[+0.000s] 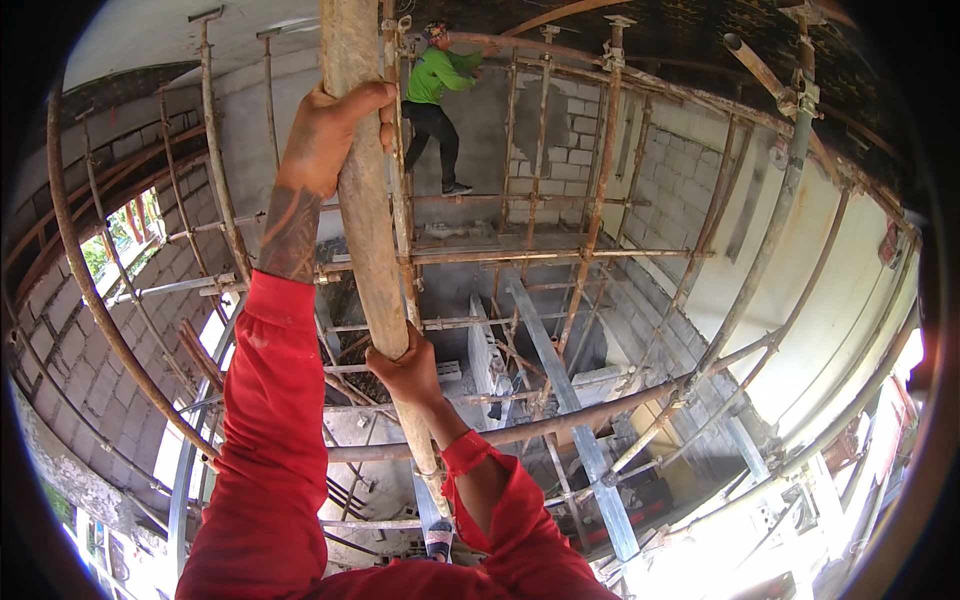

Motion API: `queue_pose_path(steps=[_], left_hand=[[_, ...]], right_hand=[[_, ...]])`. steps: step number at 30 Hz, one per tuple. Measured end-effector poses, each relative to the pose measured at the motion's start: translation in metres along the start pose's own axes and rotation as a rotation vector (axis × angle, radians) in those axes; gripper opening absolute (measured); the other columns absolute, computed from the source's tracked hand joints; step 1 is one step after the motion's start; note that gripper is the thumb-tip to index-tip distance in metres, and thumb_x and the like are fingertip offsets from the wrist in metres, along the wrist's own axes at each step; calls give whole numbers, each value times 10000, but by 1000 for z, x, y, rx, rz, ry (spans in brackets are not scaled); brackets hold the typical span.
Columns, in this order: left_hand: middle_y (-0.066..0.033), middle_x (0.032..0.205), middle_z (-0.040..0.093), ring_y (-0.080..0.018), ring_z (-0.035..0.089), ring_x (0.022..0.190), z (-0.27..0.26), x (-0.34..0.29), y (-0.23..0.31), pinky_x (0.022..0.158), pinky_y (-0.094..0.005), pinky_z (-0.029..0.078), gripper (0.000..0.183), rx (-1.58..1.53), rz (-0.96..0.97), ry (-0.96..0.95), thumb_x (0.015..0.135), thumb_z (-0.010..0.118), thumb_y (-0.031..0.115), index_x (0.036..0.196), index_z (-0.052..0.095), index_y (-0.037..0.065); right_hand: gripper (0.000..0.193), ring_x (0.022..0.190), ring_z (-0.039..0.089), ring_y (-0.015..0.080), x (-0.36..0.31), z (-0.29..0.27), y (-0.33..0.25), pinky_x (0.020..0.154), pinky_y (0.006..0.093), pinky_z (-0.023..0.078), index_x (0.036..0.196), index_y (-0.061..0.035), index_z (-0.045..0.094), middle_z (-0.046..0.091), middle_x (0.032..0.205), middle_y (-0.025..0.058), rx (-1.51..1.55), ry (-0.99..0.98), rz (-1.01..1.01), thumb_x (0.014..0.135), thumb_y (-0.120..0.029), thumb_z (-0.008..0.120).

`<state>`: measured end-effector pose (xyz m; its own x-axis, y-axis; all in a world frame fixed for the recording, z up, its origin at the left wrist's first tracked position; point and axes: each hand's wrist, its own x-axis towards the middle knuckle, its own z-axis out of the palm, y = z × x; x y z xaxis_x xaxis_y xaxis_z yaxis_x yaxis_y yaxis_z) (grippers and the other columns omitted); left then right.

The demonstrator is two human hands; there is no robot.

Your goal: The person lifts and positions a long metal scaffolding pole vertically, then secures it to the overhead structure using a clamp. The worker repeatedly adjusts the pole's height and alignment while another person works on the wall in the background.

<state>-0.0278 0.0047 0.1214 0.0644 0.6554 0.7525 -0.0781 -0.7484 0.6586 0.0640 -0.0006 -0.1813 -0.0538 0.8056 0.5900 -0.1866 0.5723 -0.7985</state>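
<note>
A long, rusty, mud-stained scaffold pipe runs almost upright in front of me, from the top edge down past my foot. High on it, my left hand is closed around the metal with the arm stretched up. Lower down, my right hand also grips the pipe, its elbow bent. Red sleeves cover both of my forearms in part. Right behind the pipe stands a thinner upright scaffold tube. My foot, in a striped sock or shoe, shows beside the pipe's lower part.
A person in a green top stands on the scaffolding at the far side, arms raised. A curved-looking horizontal pipe crosses below my right hand. A metal beam slants down towards the lower level. Block walls surround the scaffold.
</note>
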Motion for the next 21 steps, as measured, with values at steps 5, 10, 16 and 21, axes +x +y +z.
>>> queue_pose_path(steps=[5, 10, 16, 21], left_hand=[[-55, 794, 617, -167, 598, 630, -1, 0, -1, 594, -336, 492, 244, -33, 1, -6, 880, 722, 196, 1027, 652, 14], [-60, 760, 621, -163, 613, 604, 2, -1, 0, 552, -325, 507, 206, -17, 29, 11, 885, 695, 205, 953, 667, 12], [-57, 751, 618, -152, 611, 591, 3, -2, 3, 526, -321, 500, 204, -54, 8, 21, 862, 720, 194, 934, 645, 18], [-43, 785, 622, -155, 601, 607, 1, -1, 3, 572, -326, 491, 232, -60, -18, 10, 857, 744, 201, 995, 638, 47]], right_hand=[[318, 790, 609, 78, -1, 0, -2, 696, 285, 532, 1074, 34, 634, 682, 877, 35, 13, -5, 11, 812, -109, 745], [336, 823, 611, 81, -1, -1, -3, 714, 284, 531, 1082, 34, 631, 682, 899, 46, -37, -17, 31, 809, -120, 753], [330, 802, 592, 76, -1, 3, -3, 699, 279, 520, 1076, 34, 633, 671, 880, 34, -70, 32, -5, 814, -123, 757], [290, 767, 573, 64, -2, 5, -2, 663, 272, 507, 1071, 30, 632, 656, 853, 16, 50, 11, 0, 833, -89, 747]])
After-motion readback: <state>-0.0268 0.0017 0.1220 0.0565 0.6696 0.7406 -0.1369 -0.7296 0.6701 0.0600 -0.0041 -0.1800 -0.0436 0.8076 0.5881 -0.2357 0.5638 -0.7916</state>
